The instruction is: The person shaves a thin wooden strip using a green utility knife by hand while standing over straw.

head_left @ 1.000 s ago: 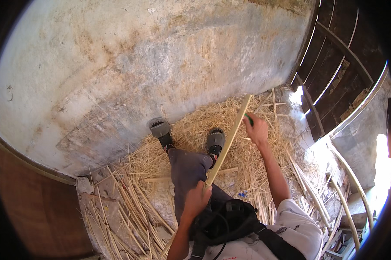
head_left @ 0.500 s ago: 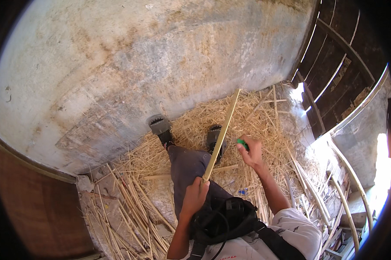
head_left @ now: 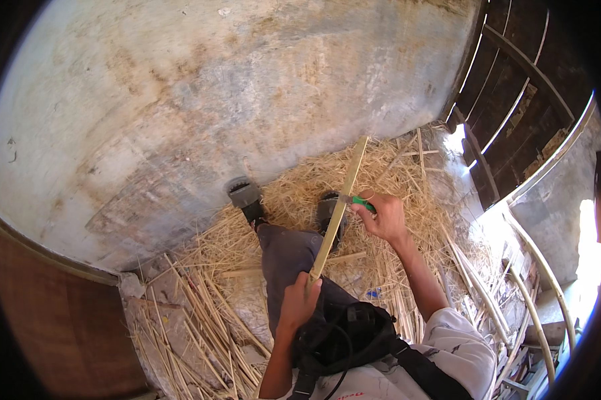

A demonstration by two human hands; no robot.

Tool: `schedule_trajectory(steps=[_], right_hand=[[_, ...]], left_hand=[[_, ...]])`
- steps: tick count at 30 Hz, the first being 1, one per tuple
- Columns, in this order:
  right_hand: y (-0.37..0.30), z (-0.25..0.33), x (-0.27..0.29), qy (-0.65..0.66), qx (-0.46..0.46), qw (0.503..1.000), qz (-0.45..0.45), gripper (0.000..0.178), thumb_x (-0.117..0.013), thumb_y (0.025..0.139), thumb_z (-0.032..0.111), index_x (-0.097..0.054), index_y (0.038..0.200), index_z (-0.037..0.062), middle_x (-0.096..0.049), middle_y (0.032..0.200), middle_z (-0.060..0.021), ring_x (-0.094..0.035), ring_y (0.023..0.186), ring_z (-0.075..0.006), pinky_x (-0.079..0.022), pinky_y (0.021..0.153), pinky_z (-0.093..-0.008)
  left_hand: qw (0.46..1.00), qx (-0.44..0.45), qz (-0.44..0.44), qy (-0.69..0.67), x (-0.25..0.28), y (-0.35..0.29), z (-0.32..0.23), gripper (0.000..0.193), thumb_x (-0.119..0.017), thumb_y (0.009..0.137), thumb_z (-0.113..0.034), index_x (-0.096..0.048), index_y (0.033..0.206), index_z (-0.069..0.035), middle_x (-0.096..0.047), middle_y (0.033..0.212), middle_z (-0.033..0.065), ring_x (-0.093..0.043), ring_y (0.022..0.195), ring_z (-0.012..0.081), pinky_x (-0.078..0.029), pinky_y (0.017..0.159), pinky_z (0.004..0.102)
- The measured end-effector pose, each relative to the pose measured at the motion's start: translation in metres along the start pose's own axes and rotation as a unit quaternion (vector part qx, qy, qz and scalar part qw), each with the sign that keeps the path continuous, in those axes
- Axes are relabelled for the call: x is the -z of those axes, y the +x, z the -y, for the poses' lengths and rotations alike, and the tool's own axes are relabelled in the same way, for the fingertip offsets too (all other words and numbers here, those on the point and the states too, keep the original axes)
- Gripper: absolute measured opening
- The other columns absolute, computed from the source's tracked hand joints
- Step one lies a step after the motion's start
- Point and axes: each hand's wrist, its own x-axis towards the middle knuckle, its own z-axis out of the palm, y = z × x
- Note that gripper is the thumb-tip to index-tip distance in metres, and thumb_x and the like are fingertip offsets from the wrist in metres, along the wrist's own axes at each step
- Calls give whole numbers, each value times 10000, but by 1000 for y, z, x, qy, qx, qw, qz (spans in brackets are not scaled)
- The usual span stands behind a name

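Observation:
My left hand (head_left: 300,301) is closed around the near end of a long, flat yellowish strip (head_left: 330,238), which looks like split bamboo. From there it slants away up and to the right, its far tip close to the base of the wall. In my right hand (head_left: 385,219) is a small green-handled knife-like tool (head_left: 365,205), gripped by the handle. Its short metal blade lies against the strip, a little beyond the middle. The fingers cover part of the handle, and the blade's exact shape is too small to tell.
Pale shavings (head_left: 400,200) cover the floor around my shoes (head_left: 245,193). Thin sticks (head_left: 207,320) lie in a loose heap at the lower left, with longer poles (head_left: 534,320) at the right. A stained wall (head_left: 247,100) rises ahead; slatted dark boards (head_left: 514,100) stand at upper right.
My right hand has moved up and left with the green-handled tool, from beside the strip until its blade met it. The left hand and the strip have barely shifted.

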Motion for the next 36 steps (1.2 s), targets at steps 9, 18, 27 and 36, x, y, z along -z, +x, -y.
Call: schedule_trajectory(steps=[9,18,27,36], right_hand=[[40,-43,-1,-50,-45,997,-38,308,-696,1001,394,-757,951,96,-633,638,-98,-624,544,-304,-464,527,-429],[54,-82,33,14,-235,965,-114,463,-553,1071,471,-735,1116,49,-720,838,-168,-690,766,-324,-501,716,-445],[4,-20,5,-7,-206,972,116,308,-685,1005,379,-714,1108,90,-699,773,-161,-705,737,-358,-538,698,-466],[0,-21,-38,-20,-132,977,168,348,-770,905,325,-740,1150,80,-751,999,-194,-721,931,-413,-562,817,-508]], left_hand=[[1000,-2,-2,5,1,2,0,310,-658,1035,-312,-567,1034,-16,-671,836,322,-661,883,551,-513,695,557],[999,-30,-15,6,1,-3,1,306,-640,1046,-309,-565,1012,-15,-659,815,322,-655,867,555,-502,680,567],[999,-15,12,-30,2,2,-4,234,-612,1074,-218,-550,1002,-4,-533,696,224,-487,652,146,-455,602,401],[989,-90,103,49,-1,2,2,270,-648,1038,-278,-638,1004,-11,-632,766,250,-590,908,491,-511,648,467]])
